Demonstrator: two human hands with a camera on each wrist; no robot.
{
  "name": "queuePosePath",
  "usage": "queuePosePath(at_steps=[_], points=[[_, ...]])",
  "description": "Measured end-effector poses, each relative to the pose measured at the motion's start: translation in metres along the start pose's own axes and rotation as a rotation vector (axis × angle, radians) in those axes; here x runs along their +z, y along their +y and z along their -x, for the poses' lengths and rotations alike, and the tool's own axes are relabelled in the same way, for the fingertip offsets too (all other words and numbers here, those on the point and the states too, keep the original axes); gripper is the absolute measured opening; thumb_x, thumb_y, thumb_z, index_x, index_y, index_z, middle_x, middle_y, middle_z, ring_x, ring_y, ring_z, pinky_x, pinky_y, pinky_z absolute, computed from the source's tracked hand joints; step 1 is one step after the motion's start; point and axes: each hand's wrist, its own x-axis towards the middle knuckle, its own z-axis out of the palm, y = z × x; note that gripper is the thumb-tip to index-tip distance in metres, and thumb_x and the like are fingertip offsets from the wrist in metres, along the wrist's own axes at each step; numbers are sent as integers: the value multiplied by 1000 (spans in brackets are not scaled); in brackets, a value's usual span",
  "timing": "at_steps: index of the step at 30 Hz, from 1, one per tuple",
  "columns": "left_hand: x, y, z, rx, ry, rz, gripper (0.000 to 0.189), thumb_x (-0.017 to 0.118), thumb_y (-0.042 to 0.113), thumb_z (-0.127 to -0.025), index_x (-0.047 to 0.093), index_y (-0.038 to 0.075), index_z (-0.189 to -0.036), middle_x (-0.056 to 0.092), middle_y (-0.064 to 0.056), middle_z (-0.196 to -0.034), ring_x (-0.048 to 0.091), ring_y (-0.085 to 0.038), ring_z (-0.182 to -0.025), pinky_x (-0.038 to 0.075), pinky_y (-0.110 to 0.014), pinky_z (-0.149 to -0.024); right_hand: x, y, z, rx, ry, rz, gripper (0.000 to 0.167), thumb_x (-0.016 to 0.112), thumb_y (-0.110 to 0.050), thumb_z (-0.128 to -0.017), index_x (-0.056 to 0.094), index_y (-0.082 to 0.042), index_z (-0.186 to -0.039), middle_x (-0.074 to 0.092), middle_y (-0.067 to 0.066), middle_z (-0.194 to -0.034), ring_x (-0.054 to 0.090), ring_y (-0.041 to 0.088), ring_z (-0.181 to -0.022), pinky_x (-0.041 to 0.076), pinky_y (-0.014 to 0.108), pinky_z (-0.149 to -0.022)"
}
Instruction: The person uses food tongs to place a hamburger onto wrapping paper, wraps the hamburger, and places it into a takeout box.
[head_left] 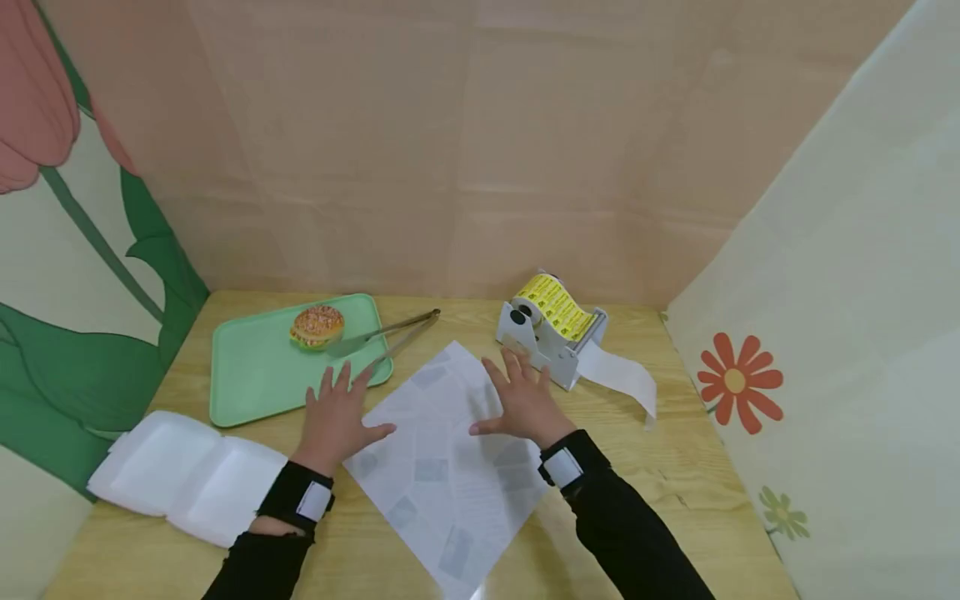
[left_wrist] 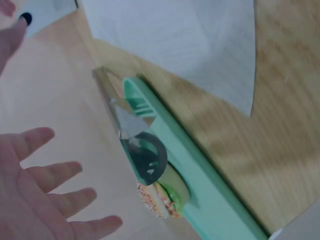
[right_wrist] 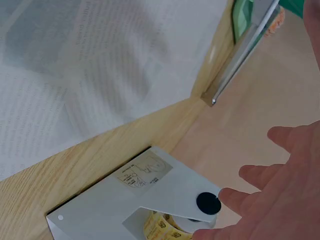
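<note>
A sheet of newsprint-patterned wrapping paper (head_left: 442, 467) lies diagonally on the table between my hands. My left hand (head_left: 335, 421) hovers with spread fingers by the paper's left corner, close to the tray's front edge. Above the paper's right side is my right hand (head_left: 522, 404), fingers also spread, holding nothing. A sesame-bun burger (head_left: 317, 326) sits on a green tray (head_left: 255, 367). Metal tongs (head_left: 397, 327) rest over the tray's right edge, their tips on it. Beyond my right hand stands a label dispenser (right_wrist: 120, 195) with a yellow label roll (head_left: 553, 304).
An opened white clamshell box (head_left: 195, 475) lies at the left, partly behind my left wrist. A blank strip of label backing (head_left: 618, 379) curls out of the dispenser onto the table. A brown sheet (head_left: 450, 167) hangs behind the table, with flowered cloth (head_left: 825, 333) at the right.
</note>
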Motion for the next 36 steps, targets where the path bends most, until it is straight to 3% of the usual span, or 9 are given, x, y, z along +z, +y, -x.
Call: queuePosePath(at_steps=[3, 6, 10, 14, 23, 29, 36], points=[[8, 2, 7, 24, 11, 24, 81, 78, 48, -71, 52, 1, -132, 51, -26, -133, 48, -45, -121, 42, -59, -94, 3, -2, -6, 1, -37, -8, 115, 70, -74, -60, 23, -21, -152, 14, 18, -157, 13, 43, -143, 12, 74, -104], [18, 4, 16, 31, -13, 55, 68, 80, 39, -72, 59, -1, -123, 59, -23, -125, 57, -39, -111, 48, -50, -89, 4, -6, -15, 0, -57, -21, 114, 70, -73, -61, 23, -22, -152, 14, 17, -158, 14, 43, -143, 12, 72, -105], [31, 6, 26, 6, -48, 85, 58, 79, 35, -74, 63, 0, -117, 61, -20, -121, 59, -38, -108, 49, -49, -89, 5, -15, -30, -22, -71, -36, 111, 69, -72, -63, 24, -22, -151, 15, 16, -158, 15, 43, -142, 12, 71, -106], [40, 4, 31, -11, -37, 91, 53, 79, 35, -74, 66, 2, -113, 64, -17, -118, 60, -36, -105, 50, -47, -86, 8, -32, -53, -46, -88, -30, 107, 68, -70, -66, 23, -23, -151, 16, 14, -158, 15, 41, -143, 13, 69, -108], [52, 4, 37, -1, -80, 65, 34, 79, 34, -74, 69, 8, -94, 64, -6, -87, 59, -23, -77, 50, -37, -64, 29, -56, -104, -80, -121, -6, 104, 69, -69, -68, 27, -22, -150, 21, 13, -157, 19, 38, -143, 18, 67, -108], [58, 1, 44, 8, -34, 59, 31, 79, 34, -73, 70, 10, -92, 63, -4, -89, 58, -24, -83, 51, -37, -69, 40, -54, -134, -93, -70, 30, 100, 70, -68, -68, 33, -19, -148, 28, 16, -153, 26, 39, -140, 24, 66, -106], [60, -6, 47, 10, -7, 48, 33, 80, 33, -73, 70, 9, -93, 64, -6, -93, 59, -25, -87, 51, -39, -72, 41, -59, -159, -95, -51, 32, 103, 77, -60, -66, 33, -19, -148, 29, 17, -152, 26, 40, -140, 22, 66, -107]])
